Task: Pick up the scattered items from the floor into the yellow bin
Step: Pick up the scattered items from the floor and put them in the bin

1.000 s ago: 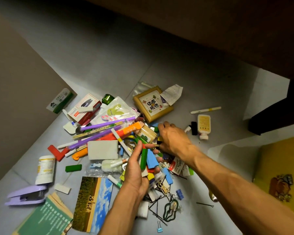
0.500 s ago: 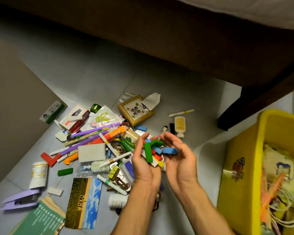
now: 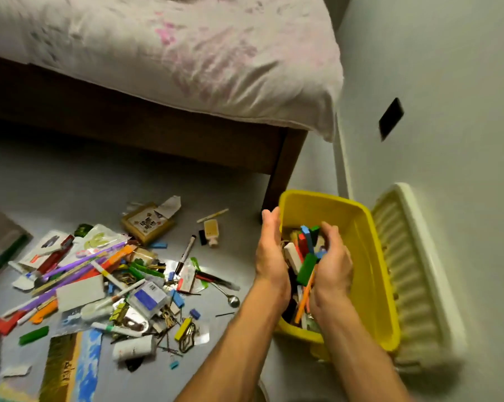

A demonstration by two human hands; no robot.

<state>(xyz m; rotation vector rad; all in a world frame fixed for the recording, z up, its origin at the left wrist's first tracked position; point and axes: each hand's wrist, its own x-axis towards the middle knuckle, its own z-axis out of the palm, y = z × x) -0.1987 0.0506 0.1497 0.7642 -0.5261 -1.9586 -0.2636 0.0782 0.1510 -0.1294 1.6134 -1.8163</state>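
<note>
Covering the lower left of the view, the grey tiled floor carries a dense scatter of loose items: pens, clips, cards, a framed picture and small packets. A dark wooden bed frame with a pale floral bedsheet runs along the far side, and a light-coloured wall closes the right.

The yellow rectangular plastic bin stands on the floor at the bed's corner, near the wall, with its ribbed pale lid just beside it on the right. The left hand and right hand are cupped together over the bin's opening, palms facing each other, gripping a bundle of coloured plastic blocks (green, blue, red and white) between them. More items lie inside the bin below the hands.

Compared with half a second ago, the hands and the bundle have travelled from above the floor scatter to over the bin, and the camera has swung right and upward, bringing the bed and wall into view.
</note>
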